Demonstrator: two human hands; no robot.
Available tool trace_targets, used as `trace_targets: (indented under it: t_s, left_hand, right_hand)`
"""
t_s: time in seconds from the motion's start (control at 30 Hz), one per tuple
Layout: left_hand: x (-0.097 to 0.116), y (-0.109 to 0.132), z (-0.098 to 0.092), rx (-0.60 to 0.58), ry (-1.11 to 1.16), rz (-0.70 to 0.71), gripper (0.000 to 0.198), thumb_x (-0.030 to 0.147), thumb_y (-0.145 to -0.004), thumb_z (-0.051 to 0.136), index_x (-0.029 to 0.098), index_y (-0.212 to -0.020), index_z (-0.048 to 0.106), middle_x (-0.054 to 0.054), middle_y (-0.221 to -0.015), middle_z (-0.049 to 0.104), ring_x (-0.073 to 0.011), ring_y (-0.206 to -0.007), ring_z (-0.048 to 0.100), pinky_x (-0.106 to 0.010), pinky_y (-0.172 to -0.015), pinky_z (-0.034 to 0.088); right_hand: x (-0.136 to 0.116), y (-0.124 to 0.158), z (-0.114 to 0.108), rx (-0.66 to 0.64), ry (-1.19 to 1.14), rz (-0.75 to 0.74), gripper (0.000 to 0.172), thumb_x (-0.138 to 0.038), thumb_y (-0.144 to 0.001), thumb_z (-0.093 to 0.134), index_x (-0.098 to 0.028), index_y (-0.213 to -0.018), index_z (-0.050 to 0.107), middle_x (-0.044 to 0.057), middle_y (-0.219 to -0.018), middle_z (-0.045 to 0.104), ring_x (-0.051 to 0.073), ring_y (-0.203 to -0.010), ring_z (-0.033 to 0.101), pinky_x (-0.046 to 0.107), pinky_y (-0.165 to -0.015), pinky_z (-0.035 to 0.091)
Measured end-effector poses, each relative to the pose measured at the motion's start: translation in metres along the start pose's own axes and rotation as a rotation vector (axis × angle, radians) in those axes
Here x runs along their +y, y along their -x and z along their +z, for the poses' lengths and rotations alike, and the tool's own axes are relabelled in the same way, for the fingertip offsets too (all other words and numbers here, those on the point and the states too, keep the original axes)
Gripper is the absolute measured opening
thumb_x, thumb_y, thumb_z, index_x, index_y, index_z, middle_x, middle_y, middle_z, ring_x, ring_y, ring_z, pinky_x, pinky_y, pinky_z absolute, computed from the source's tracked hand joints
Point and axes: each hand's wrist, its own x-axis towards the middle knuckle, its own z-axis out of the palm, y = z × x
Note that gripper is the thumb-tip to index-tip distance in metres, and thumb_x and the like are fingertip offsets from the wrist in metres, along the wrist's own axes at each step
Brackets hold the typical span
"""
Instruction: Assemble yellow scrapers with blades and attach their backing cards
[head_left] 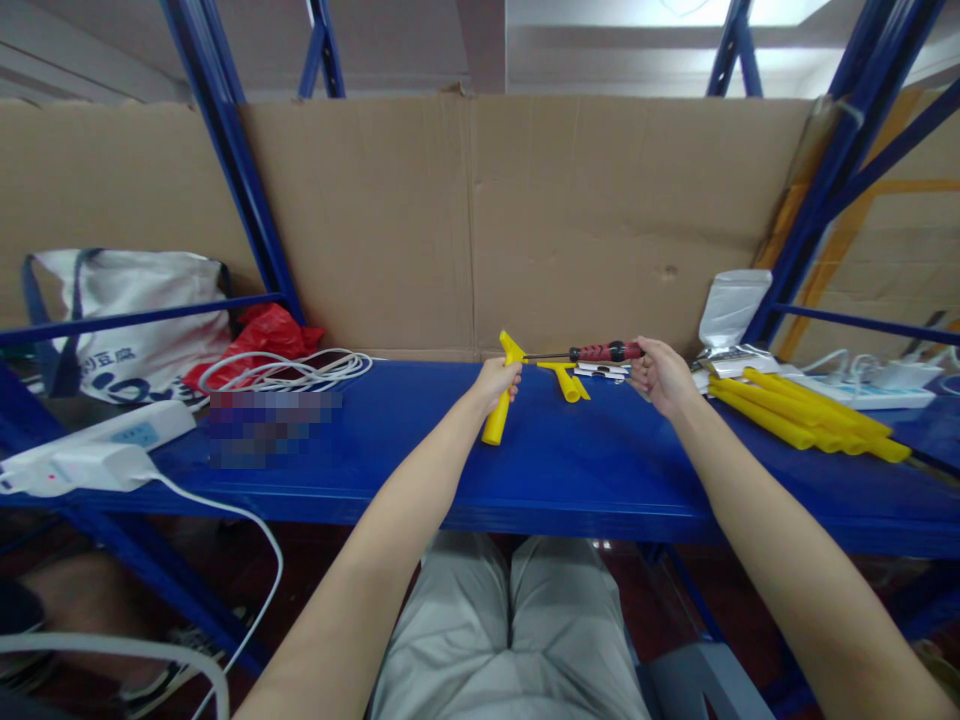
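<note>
My left hand [499,383] is closed round a yellow T-shaped plastic handle [494,428], held upright above the blue shelf. My right hand [660,374] grips the end of a screwdriver [606,352] with a red and black handle. Its shaft points left, and the tip meets the head of the yellow handle; whether it sits in a screw there is too small to tell. Behind and between the hands, a second yellow T-shaped piece [564,382] lies on the shelf. Beside it are small white and black flat items [601,370].
Several yellow tubes [806,412] lie at the right by a silver pouch [733,310]. A white power strip [101,440] with a trailing cord, coiled white cable [315,370], red bag [274,335] and canvas tote [150,320] stand left. Cardboard [600,220] closes the back between blue posts.
</note>
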Motion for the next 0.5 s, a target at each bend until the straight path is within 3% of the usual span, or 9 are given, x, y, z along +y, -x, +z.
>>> trace_targets:
  t_s: [0.13, 0.3, 0.5]
  left_hand:
    - [0.0002, 0.0003, 0.0004, 0.016, 0.005, -0.009, 0.023, 0.006, -0.080, 0.051, 0.018, -0.063, 0.040, 0.009, -0.042, 0.038, -0.0025, -0.029, 0.032, -0.016, -0.035, 0.023]
    - [0.0000, -0.0006, -0.0003, 0.019, 0.008, -0.013, 0.023, 0.006, -0.080, 0.051, 0.018, -0.063, 0.040, 0.009, -0.043, 0.038, -0.0029, -0.030, 0.032, -0.016, -0.037, 0.024]
    - [-0.0005, -0.0012, -0.0004, 0.021, 0.005, -0.012, 0.024, 0.004, -0.080, 0.048, 0.018, -0.062, 0.039, 0.009, -0.042, 0.038, -0.0028, -0.029, 0.032, -0.016, -0.036, 0.024]
  right_hand:
    - [-0.0012, 0.0025, 0.0014, -0.020, 0.012, -0.038, 0.023, -0.038, -0.073, 0.067, -0.021, -0.081, 0.054, -0.007, -0.047, 0.046, 0.005, -0.033, 0.036, 0.016, -0.031, 0.026]
    - [-0.0006, 0.0007, 0.0011, -0.064, 0.010, -0.071, 0.027, -0.039, -0.071, 0.070, -0.021, -0.075, 0.050, -0.005, -0.060, 0.057, 0.006, -0.038, 0.045, 0.018, -0.036, 0.036]
    - [0.0001, 0.0011, 0.0003, -0.041, -0.019, -0.098, 0.032, -0.037, -0.064, 0.076, -0.021, -0.073, 0.050, -0.008, -0.053, 0.047, 0.005, -0.037, 0.040, 0.016, -0.032, 0.030]
